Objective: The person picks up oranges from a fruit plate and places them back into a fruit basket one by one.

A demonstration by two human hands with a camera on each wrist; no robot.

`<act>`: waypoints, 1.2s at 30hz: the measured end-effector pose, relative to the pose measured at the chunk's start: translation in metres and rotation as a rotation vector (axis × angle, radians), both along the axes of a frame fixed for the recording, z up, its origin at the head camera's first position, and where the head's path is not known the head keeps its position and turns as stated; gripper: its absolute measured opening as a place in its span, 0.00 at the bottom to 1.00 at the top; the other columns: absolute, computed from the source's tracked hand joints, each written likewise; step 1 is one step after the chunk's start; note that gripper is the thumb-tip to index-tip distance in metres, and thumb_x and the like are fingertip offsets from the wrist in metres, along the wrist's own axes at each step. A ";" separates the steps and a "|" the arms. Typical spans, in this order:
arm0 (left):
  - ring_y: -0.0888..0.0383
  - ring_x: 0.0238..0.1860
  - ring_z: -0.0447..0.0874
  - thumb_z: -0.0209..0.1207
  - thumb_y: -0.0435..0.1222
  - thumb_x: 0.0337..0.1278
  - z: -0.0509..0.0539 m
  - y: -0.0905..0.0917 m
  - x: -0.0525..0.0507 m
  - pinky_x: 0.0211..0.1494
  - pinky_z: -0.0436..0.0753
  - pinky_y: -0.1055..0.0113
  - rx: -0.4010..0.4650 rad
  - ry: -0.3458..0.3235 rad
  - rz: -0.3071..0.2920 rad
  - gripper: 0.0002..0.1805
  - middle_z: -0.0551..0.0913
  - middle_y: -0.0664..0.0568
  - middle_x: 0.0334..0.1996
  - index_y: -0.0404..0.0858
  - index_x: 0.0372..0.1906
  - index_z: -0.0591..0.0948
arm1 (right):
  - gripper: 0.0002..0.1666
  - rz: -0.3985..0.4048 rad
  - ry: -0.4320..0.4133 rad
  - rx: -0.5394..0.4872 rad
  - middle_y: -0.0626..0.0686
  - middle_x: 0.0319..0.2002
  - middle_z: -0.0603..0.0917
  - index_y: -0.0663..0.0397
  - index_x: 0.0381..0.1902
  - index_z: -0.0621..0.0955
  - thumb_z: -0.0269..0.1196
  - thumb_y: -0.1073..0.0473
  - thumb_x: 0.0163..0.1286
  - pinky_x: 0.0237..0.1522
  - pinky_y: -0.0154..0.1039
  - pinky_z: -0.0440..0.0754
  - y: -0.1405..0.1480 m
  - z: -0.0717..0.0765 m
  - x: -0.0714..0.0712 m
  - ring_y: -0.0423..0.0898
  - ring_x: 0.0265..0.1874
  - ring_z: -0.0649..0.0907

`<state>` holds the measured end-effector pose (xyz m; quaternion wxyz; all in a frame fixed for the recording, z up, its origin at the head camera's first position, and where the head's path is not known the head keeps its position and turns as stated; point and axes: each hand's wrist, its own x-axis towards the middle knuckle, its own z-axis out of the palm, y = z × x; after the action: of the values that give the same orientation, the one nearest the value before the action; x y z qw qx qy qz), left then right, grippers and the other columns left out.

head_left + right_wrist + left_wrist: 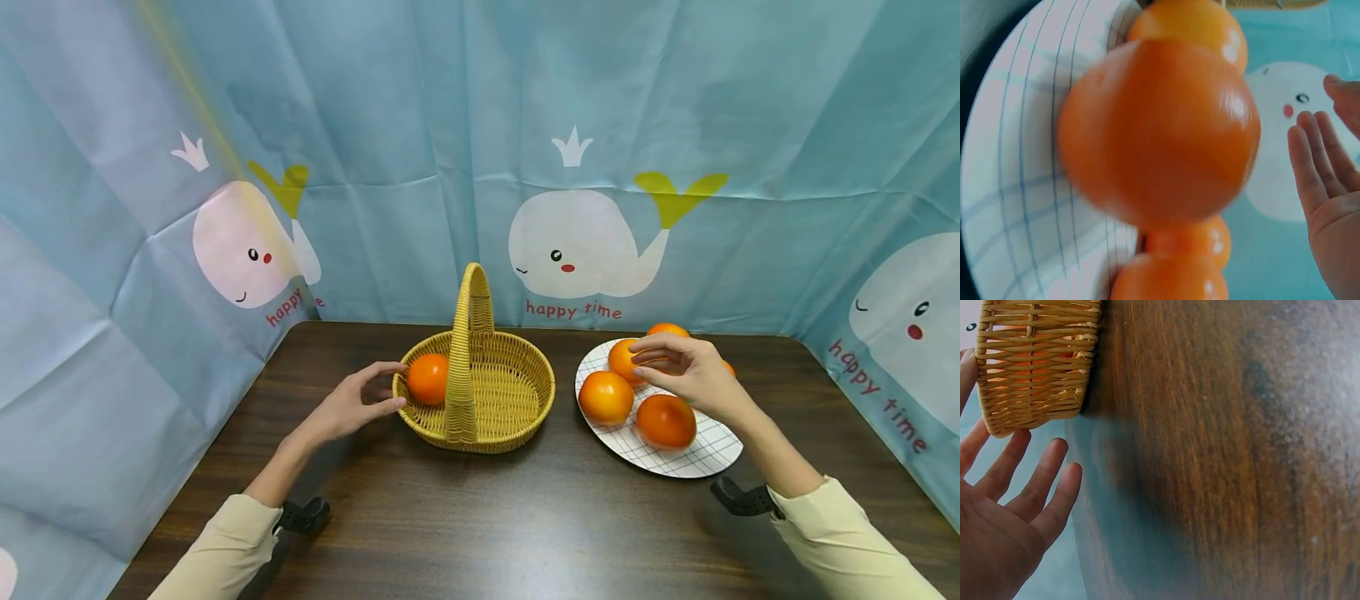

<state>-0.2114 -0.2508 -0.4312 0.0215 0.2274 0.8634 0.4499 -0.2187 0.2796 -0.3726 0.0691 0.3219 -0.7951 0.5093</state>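
A yellow wicker basket (510, 392) with a tall arched handle stands mid-table, one orange (428, 379) inside its left part. My left hand (360, 402) is at the basket's left rim, thumb and fingers spread around it; in the left wrist view the fingers (1047, 469) are extended near the woven wall. My right hand (693, 375) hovers over a white checked plate (705, 458) that bears several oranges (606, 397). Its fingers are loosely bent with nothing between them. A darker orange-red fruit (1160, 134) looms large in the right wrist view.
The dark wooden table (465, 525) reaches back to a light blue curtain (390, 125) printed with whales. The plate lies right of the basket with a gap between them. A black band (303, 515) is on each wrist.
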 end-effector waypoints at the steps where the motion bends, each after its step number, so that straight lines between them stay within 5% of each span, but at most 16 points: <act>1: 0.39 0.53 0.83 0.67 0.37 0.66 0.000 0.000 0.000 0.55 0.81 0.47 0.001 -0.002 -0.001 0.30 0.73 0.38 0.66 0.36 0.69 0.73 | 0.20 -0.021 -0.001 0.011 0.64 0.49 0.83 0.68 0.53 0.82 0.68 0.79 0.63 0.45 0.36 0.84 0.005 0.001 0.002 0.52 0.47 0.86; 11: 0.37 0.54 0.82 0.67 0.37 0.67 0.002 -0.001 0.003 0.55 0.81 0.46 0.004 -0.013 0.000 0.30 0.73 0.37 0.66 0.35 0.70 0.72 | 0.22 -0.112 -0.016 0.101 0.58 0.50 0.83 0.63 0.55 0.82 0.71 0.74 0.63 0.43 0.34 0.85 0.040 -0.002 0.013 0.47 0.46 0.87; 26: 0.38 0.53 0.83 0.66 0.36 0.68 0.002 0.000 0.003 0.55 0.81 0.45 -0.002 -0.004 -0.002 0.29 0.72 0.36 0.66 0.33 0.70 0.72 | 0.55 0.131 -0.149 0.211 0.47 0.75 0.64 0.59 0.78 0.60 0.75 0.71 0.58 0.61 0.35 0.72 0.066 -0.021 0.030 0.35 0.68 0.69; 31: 0.38 0.53 0.83 0.66 0.36 0.67 0.002 0.001 0.002 0.55 0.80 0.44 0.002 0.001 -0.004 0.30 0.72 0.36 0.67 0.34 0.70 0.72 | 0.58 0.166 -0.191 0.212 0.63 0.76 0.59 0.62 0.79 0.56 0.75 0.71 0.59 0.63 0.33 0.70 0.068 -0.027 0.034 0.33 0.69 0.67; 36: 0.39 0.53 0.83 0.66 0.36 0.67 0.001 0.002 0.001 0.56 0.79 0.41 0.001 0.004 -0.008 0.30 0.72 0.36 0.67 0.34 0.70 0.72 | 0.53 0.175 -0.200 0.179 0.49 0.75 0.64 0.66 0.77 0.58 0.74 0.73 0.59 0.60 0.32 0.73 0.069 -0.036 0.035 0.36 0.67 0.70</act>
<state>-0.2102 -0.2491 -0.4303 0.0214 0.2316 0.8624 0.4496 -0.1841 0.3485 -0.4084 -0.0842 0.3427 -0.8091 0.4700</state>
